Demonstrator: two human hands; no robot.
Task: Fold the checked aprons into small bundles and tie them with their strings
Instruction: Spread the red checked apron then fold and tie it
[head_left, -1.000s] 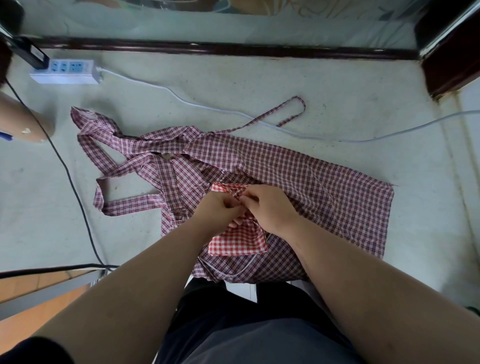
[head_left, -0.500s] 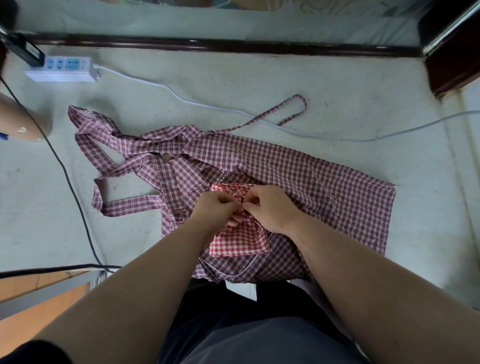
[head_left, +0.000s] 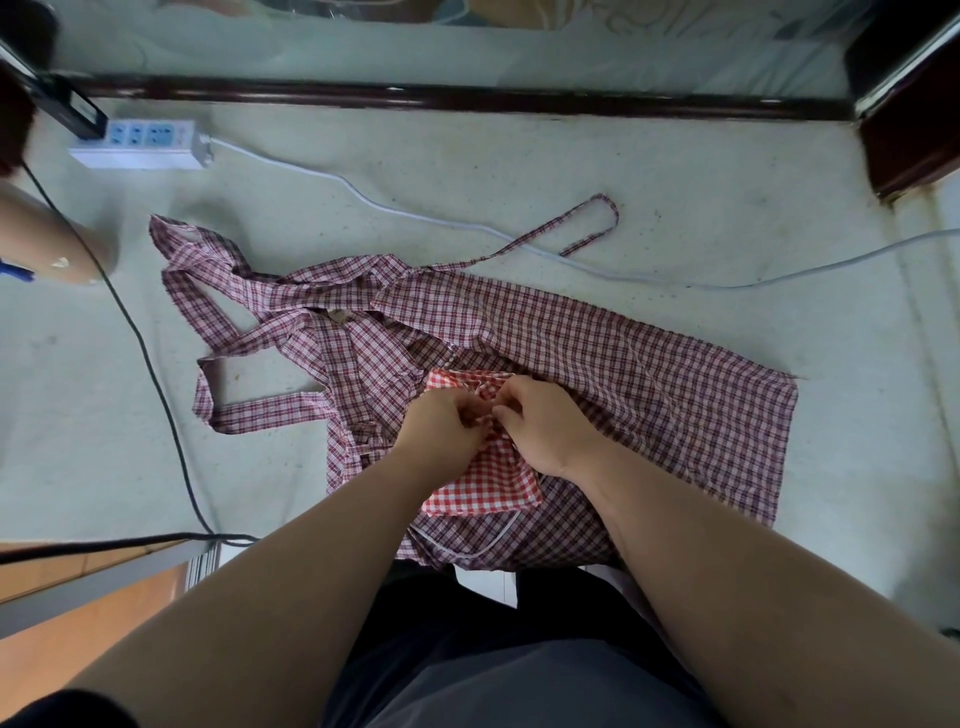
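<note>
One small red-checked apron bundle (head_left: 480, 486) at near centre, lying on a spread maroon-checked apron (head_left: 649, 374). Pinched at its far end by left hand (head_left: 441, 431) and right hand (head_left: 548, 434), close together. White power strip (head_left: 140, 145) far left on worktop (head_left: 727, 182).

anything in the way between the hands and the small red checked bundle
Nothing visible. The left hand and right hand are both on the red checked bundle, pinching fabric at its top. It lies on the spread maroon checked apron.
</note>
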